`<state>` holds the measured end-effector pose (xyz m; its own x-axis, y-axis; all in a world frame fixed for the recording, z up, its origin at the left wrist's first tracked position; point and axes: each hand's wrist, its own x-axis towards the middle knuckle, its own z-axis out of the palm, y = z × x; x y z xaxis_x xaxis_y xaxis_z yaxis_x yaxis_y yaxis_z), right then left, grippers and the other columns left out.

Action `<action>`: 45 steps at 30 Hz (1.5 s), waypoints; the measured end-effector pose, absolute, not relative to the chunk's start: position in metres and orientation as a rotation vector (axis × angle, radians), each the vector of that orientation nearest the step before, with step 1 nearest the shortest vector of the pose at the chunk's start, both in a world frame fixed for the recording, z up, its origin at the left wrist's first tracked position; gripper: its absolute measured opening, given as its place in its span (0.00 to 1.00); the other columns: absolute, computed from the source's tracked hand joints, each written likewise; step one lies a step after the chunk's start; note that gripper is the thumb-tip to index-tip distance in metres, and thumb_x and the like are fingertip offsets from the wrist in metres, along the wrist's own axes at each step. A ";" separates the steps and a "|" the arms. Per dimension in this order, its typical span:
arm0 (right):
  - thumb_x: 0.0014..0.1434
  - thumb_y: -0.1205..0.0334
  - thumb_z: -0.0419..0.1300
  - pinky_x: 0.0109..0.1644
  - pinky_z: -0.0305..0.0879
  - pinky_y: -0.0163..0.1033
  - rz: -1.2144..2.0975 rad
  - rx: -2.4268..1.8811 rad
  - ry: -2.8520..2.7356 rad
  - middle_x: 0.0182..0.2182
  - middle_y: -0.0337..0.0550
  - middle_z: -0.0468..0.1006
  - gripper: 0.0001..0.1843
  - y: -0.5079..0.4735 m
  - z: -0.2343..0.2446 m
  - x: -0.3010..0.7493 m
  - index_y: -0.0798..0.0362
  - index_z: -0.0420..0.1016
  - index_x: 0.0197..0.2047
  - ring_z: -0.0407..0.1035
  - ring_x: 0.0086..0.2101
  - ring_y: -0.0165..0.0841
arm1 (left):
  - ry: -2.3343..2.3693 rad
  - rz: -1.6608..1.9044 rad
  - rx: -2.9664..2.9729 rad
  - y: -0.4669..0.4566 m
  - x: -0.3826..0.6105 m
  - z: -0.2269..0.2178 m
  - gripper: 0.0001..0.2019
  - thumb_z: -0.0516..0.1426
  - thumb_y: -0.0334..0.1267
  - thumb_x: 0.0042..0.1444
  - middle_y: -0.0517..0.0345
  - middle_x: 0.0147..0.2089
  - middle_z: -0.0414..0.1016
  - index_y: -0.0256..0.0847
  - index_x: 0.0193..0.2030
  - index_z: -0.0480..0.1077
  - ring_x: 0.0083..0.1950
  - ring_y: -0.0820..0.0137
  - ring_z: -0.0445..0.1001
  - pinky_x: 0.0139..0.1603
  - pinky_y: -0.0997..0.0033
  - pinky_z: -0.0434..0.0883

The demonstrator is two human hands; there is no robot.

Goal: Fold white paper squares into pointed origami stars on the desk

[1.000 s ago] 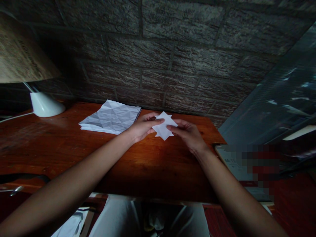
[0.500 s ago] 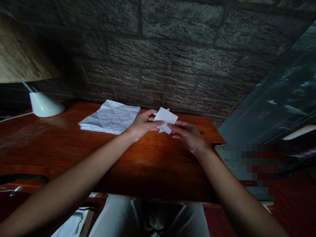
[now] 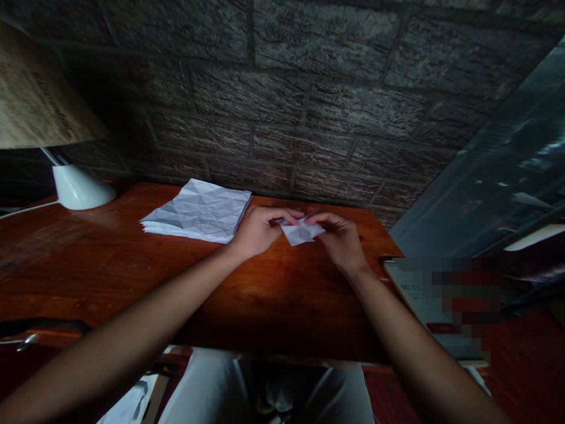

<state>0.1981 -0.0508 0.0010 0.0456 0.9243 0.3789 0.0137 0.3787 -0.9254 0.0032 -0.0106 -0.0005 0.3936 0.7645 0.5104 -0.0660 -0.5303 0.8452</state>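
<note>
A small folded piece of white paper (image 3: 301, 233) is held between my two hands, just above the wooden desk. My left hand (image 3: 263, 228) pinches its left and upper part with thumb and fingers. From the other side, my right hand (image 3: 339, 234) grips the upper right edge, fingers bent. Creases and flaps show on the paper's face; its far side is hidden by my fingers. To the left of my left hand lies a stack of creased white sheets (image 3: 198, 209), the top one marked with a grid of fold lines.
The wooden desk (image 3: 265, 294) meets a dark stone-block wall (image 3: 282, 88). A lamp with a white base (image 3: 83, 188) and woven shade (image 3: 39, 94) stands at the left. Right of the desk is a flat pale object (image 3: 410, 288), partly blurred out, below a grey translucent panel (image 3: 477, 153).
The paper has turned from a flat, smooth face to a creased one and sits slightly lower. Both hands have shifted their grip to its upper edge.
</note>
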 end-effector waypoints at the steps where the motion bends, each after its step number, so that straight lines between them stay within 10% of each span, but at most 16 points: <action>1: 0.46 0.58 0.76 0.59 0.73 0.50 0.838 -0.937 -1.349 0.40 0.41 0.87 0.08 -0.051 0.002 0.199 0.46 0.84 0.30 0.79 0.45 0.40 | 0.581 1.278 1.867 -0.012 0.003 0.001 0.03 0.66 0.34 0.54 0.52 0.50 0.87 0.45 0.33 0.83 0.59 0.57 0.82 0.67 0.52 0.72; 10: 0.50 0.67 0.75 0.60 0.75 0.51 0.617 -0.911 -1.521 0.69 0.45 0.71 0.42 -0.058 0.005 0.198 0.37 0.72 0.67 0.77 0.54 0.43 | 0.536 1.499 2.091 -0.020 -0.001 0.010 0.10 0.64 0.27 0.58 0.55 0.52 0.87 0.47 0.33 0.83 0.63 0.60 0.80 0.69 0.50 0.73; 18: 0.60 0.69 0.67 0.53 0.78 0.45 0.188 -0.851 -1.588 0.45 0.43 0.88 0.09 -0.058 0.002 0.205 0.46 0.87 0.41 0.82 0.46 0.38 | 0.282 1.826 2.343 -0.003 0.000 -0.003 0.10 0.64 0.25 0.61 0.50 0.58 0.84 0.45 0.40 0.83 0.65 0.60 0.79 0.64 0.50 0.77; 28: 0.61 0.71 0.69 0.54 0.80 0.45 -0.046 -0.790 -1.530 0.47 0.41 0.88 0.12 -0.065 0.005 0.204 0.43 0.88 0.42 0.84 0.46 0.37 | 0.364 1.890 2.465 -0.012 0.000 0.001 0.09 0.64 0.25 0.61 0.49 0.63 0.80 0.45 0.41 0.81 0.65 0.61 0.76 0.54 0.57 0.80; 45: 0.57 0.71 0.67 0.56 0.77 0.48 0.116 -0.878 -1.505 0.50 0.42 0.87 0.13 -0.061 0.003 0.205 0.43 0.88 0.40 0.82 0.48 0.39 | 0.325 1.536 2.731 -0.012 -0.010 0.008 0.12 0.57 0.26 0.64 0.53 0.59 0.84 0.43 0.49 0.77 0.67 0.62 0.77 0.70 0.53 0.72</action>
